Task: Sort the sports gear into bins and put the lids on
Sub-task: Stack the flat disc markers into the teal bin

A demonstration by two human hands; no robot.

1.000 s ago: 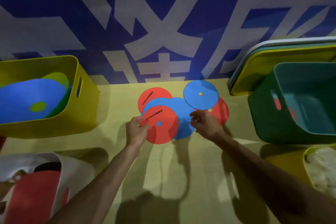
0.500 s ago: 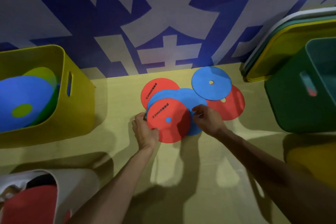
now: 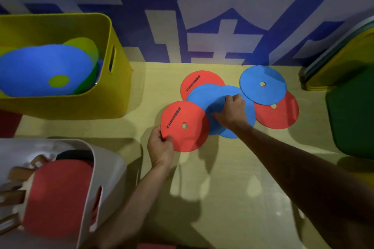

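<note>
1. Table (image 3: 222, 188): pale yellow top set against a blue-and-white wall. It carries all bins and loose discs.
2. Yellow bin (image 3: 119, 91): far left, upright, no lid. A large blue disc (image 3: 40, 68) lies inside over a yellow-green one.
3. White bin (image 3: 109, 168): near left, no lid. It holds a red round piece (image 3: 58, 194) and wooden handles; I cannot tell more about them.
4. Green bin (image 3: 354, 117): right edge, only partly in sight, contents hidden.
5. Lids (image 3: 334, 62): stacked and leaning behind the green bin, yellow one foremost.
6. Blue pair (image 3: 204, 97): two overlapping discs flat at table centre, partly covering a back red disc (image 3: 200, 81).
7. Right blue disc (image 3: 263, 85): flat, overlapping a right red disc (image 3: 281, 115), both just beside the blue pair.
8. Red disc (image 3: 188, 125): nearest of the group, printed side up, its far edge over the blue pair.
9. Right hand (image 3: 232, 109): on top of the blue pair, fingers curled with tips down on the blue surface, thumb out to the left. I cannot tell whether an edge is caught.
10. Left hand (image 3: 160, 147): clamped on the red disc's near-left rim, thumb above, fingers beneath.
</note>
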